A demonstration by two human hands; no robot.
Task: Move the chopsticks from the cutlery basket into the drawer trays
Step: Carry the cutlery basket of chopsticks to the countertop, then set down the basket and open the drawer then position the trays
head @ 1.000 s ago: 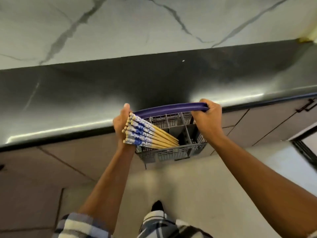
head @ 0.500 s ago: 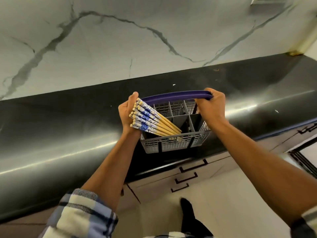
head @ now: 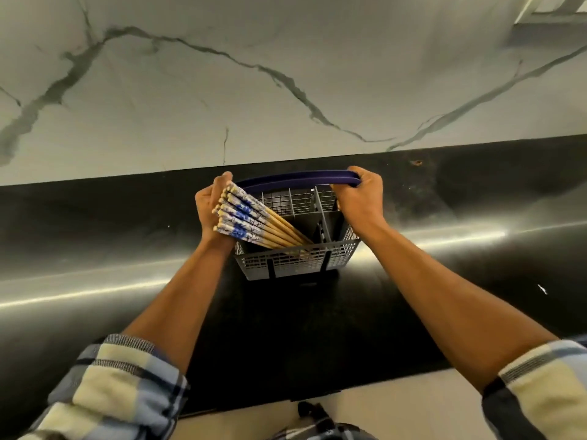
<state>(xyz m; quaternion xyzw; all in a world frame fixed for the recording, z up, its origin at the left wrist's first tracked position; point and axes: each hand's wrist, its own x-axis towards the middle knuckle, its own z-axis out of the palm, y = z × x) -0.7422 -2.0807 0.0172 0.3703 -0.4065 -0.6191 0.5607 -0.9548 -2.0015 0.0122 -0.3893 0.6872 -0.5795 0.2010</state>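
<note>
Basket (head: 297, 249) now over or on the black counter (head: 127, 249); a second ago it hung off the near edge over the floor. Left hand (head: 211, 214) curled around the chopsticks (head: 254, 222), tips in the left compartment. Right hand (head: 357, 198) fisted on the handle (head: 295, 179). No drawer in view; nothing transferred yet.
</note>
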